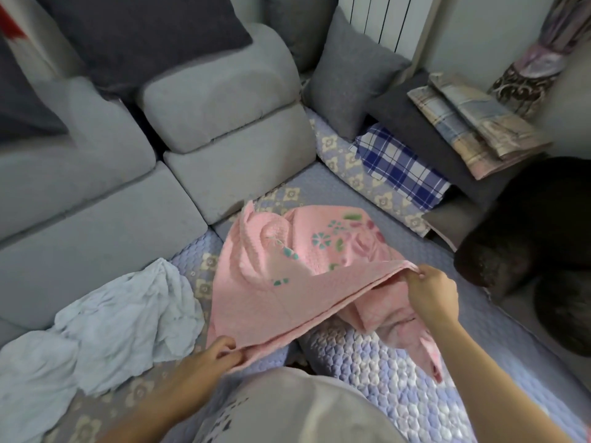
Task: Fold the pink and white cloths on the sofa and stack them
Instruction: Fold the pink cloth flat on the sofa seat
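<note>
From the head view we see the pink cloth [287, 282] spread on the sofa's quilted cover [399, 378]; our left hand [211, 353] pinches its near corner; our right hand [431, 292] pinches its right edge; the crumpled white cloth [105, 324] lies left of the pink cloth.
</note>
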The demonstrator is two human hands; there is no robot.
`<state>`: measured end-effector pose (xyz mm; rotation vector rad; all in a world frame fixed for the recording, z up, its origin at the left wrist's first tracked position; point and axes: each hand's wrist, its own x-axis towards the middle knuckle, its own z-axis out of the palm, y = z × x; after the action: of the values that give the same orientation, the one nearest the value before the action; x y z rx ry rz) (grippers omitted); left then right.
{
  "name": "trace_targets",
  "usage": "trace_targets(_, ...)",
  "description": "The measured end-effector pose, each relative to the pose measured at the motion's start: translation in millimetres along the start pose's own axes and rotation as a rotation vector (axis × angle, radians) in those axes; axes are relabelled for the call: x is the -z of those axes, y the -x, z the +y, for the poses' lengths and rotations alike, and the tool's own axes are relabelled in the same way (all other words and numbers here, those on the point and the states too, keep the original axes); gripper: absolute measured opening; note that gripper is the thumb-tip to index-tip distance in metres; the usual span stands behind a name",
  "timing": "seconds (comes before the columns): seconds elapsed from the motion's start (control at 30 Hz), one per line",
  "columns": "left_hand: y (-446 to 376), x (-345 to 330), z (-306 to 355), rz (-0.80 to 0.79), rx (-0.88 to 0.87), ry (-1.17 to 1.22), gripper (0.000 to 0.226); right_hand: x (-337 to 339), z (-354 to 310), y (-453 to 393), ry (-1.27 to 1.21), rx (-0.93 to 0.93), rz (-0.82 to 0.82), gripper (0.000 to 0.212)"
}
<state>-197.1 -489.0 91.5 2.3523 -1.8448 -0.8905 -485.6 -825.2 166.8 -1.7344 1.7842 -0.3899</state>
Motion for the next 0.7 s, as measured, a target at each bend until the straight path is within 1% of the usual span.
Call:
trace_targets(0.07, -2.6, -15.0, -0.5, -0.047, 0.005, 0.085, 0.039, -5.0, -1.0, 1.3, 0.024, -0.004, -0.027, 0.019)
trace_targets(0.13, -10.1, -32.6, 2.2, -0.132, 0.025, 0.176, 0.022, -10.9, -0.8, 2.8, 0.039, -0.001, -0.056, 0.021)
trace_targets(0.17, -11.0, -39.1, 3.7, -0.145, 0.009, 0.193, 0.012, -12.5, -0.9, 3.8, 0.037, -0.001, -0.064, 0.022)
trace_targets(0.2, -11.2, -46.5, 3.1, -0.119, 0.002, 0.207, 0.022, -13.6, 0.3, 4.2, 0.032, -0.005, -0.067, 0.022)
trace_targets(0.23, -8.4, -46.8, 4.8, -0.103, -0.015, 0.16, 0.037, -13.4, 1.6, 4.5, 0.029, -0.014, -0.065, 0.022)
trace_targets(0.27, -7.1, -45.8, 5.3, -0.074, 0.006, 0.156, 0.047, -12.6, 4.2, 3.7, 0.024, -0.022, -0.058, 0.022)
trace_targets(0.4, -1.9, -47.4, 1.8, 0.133, 0.043, 0.25, 0.068, -5.6, 17.1, 0.2, 0.033, -0.05, -0.045, 0.019)
trace_targets(0.43, -1.0, -52.8, -3.0, 0.155, 0.042, 0.302, 0.071, -4.4, 19.0, 0.1, 0.035, -0.057, -0.039, 0.02)
trace_targets(0.5, 0.2, -55.7, -3.1, 0.158, 0.035, 0.365, 0.066, -4.4, 20.5, -0.3, 0.023, -0.071, -0.027, 0.022)
trace_targets(0.57, 0.0, -53.4, 2.3, 0.176, 0.02, 0.35, 0.052, -5.2, 20.3, -0.1, 0.014, -0.081, -0.022, 0.024)
trace_targets(0.7, -6.1, -25.1, 3.4, 0.363, 0.128, 0.36, 0.028, -5.4, 18.7, -2.0, -0.025, -0.1, -0.003, 0.025)
